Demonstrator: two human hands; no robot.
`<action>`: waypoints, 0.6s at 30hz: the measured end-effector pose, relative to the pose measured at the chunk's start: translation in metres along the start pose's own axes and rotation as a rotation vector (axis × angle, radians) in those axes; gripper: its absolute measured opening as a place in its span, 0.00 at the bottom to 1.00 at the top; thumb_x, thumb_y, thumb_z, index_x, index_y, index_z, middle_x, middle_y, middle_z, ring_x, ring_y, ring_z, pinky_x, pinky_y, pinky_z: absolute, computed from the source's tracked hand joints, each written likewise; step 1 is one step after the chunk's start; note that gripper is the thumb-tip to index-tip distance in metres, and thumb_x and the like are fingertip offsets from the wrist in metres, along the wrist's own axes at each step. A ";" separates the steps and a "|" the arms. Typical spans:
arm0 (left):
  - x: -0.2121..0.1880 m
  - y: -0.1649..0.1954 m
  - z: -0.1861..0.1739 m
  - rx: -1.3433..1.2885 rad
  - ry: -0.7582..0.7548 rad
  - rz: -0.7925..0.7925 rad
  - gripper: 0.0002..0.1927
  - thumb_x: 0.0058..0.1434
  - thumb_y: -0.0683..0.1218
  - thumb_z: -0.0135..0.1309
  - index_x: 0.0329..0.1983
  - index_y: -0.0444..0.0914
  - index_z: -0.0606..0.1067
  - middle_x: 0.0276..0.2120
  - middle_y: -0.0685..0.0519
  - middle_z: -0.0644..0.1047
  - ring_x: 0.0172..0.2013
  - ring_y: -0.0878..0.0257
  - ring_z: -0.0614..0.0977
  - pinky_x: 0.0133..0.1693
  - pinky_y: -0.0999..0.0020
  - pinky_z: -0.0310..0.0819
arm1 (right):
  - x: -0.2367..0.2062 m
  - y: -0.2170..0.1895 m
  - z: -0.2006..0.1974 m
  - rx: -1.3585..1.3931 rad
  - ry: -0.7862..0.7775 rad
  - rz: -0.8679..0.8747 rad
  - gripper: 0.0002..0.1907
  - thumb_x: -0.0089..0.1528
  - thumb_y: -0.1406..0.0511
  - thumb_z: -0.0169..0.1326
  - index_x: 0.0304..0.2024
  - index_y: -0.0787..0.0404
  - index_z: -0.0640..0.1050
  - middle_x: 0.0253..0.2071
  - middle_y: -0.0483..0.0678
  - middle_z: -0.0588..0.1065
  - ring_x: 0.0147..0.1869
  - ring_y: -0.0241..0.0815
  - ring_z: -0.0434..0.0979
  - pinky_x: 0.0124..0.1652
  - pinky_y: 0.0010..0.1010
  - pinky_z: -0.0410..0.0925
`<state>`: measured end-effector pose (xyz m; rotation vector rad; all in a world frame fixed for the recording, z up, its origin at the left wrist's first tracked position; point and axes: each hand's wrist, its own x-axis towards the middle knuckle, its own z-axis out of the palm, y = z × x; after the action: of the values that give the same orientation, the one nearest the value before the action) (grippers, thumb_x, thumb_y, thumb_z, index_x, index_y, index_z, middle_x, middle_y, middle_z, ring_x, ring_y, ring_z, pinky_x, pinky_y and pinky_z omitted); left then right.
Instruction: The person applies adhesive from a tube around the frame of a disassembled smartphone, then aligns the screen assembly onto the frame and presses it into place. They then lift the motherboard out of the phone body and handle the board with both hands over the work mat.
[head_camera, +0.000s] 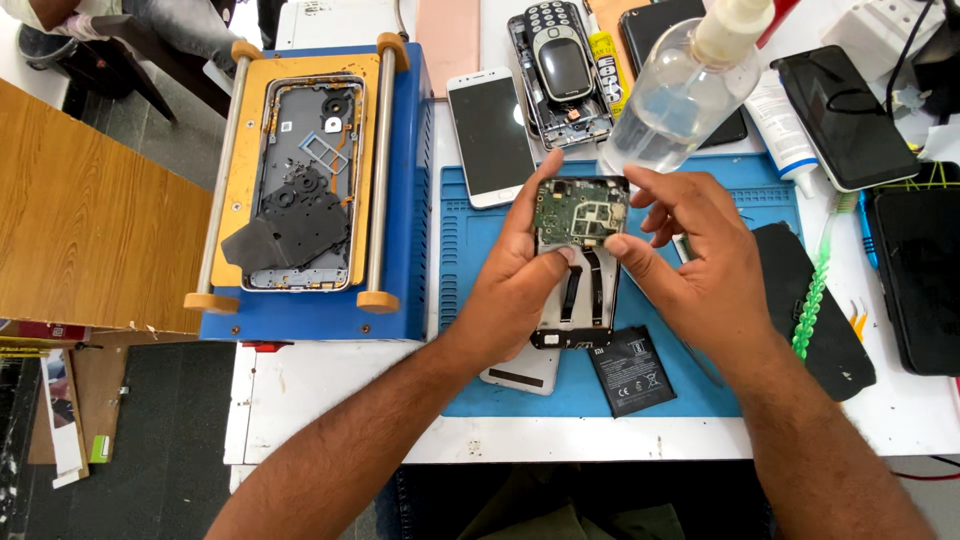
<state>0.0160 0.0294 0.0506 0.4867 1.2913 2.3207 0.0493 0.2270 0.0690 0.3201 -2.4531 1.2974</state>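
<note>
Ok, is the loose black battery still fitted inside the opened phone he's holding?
No, the black battery lies on the blue mat, below the opened phone held by both hands.

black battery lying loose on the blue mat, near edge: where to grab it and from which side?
Take the black battery across its two long edges, coming straight down from above. It lies flat and slightly skewed on the blue mat, so only the thin edges offer a grip. Its right side and near end look free; the opened phone held in the left hand and right hand crowds the upper left corner.
</note>
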 end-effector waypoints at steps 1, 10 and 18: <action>0.000 -0.002 0.001 0.091 -0.038 0.014 0.42 0.71 0.32 0.37 0.85 0.42 0.41 0.62 0.45 0.71 0.57 0.66 0.73 0.60 0.72 0.70 | 0.001 0.000 -0.002 -0.026 -0.008 0.002 0.30 0.60 0.65 0.68 0.65 0.57 0.75 0.52 0.46 0.74 0.47 0.35 0.72 0.46 0.26 0.69; 0.003 -0.003 0.007 0.277 -0.006 0.052 0.42 0.70 0.31 0.38 0.83 0.42 0.38 0.59 0.50 0.71 0.54 0.71 0.73 0.58 0.76 0.69 | 0.001 0.001 -0.007 -0.130 0.032 -0.072 0.28 0.54 0.65 0.73 0.56 0.55 0.78 0.55 0.47 0.70 0.54 0.37 0.72 0.47 0.27 0.69; 0.003 0.002 0.008 0.327 -0.001 0.025 0.41 0.70 0.31 0.39 0.83 0.41 0.41 0.55 0.47 0.73 0.47 0.72 0.74 0.50 0.77 0.72 | -0.004 0.013 -0.007 0.367 0.019 0.097 0.13 0.65 0.74 0.62 0.51 0.64 0.76 0.47 0.46 0.79 0.52 0.33 0.80 0.52 0.23 0.74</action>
<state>0.0170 0.0354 0.0562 0.6096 1.6828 2.1335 0.0499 0.2403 0.0608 0.2797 -2.2294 1.7848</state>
